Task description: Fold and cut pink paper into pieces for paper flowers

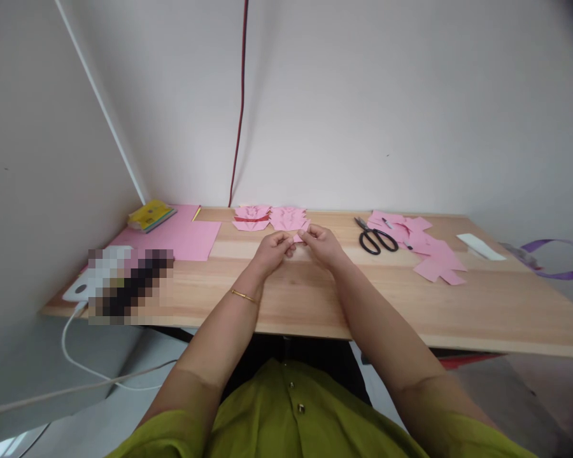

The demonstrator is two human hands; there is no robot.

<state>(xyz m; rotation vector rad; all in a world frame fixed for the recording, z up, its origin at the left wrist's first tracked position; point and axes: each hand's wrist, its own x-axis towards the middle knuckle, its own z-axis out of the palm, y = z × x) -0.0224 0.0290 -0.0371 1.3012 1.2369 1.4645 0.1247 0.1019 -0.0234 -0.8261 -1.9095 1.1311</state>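
Observation:
My left hand (275,250) and my right hand (319,244) meet over the middle of the table. Between their fingertips they pinch a small piece of pink paper (297,238), mostly covered by the fingers. Just beyond lie two groups of folded pink paper pieces; the left group (251,224) has a red strip (251,219) across it, and the right group (288,218) sits behind my fingers. To the right of my right hand, scissors (375,239) with black handles lie partly apart.
Cut pink paper shapes (439,257) lie right of the scissors, near a white strip (481,247) and a purple strap (554,242). At left are pink sheets (186,240), a yellow packet (151,215) and a white device (88,280) with a cable. A dark cord (242,95) hangs along the wall.

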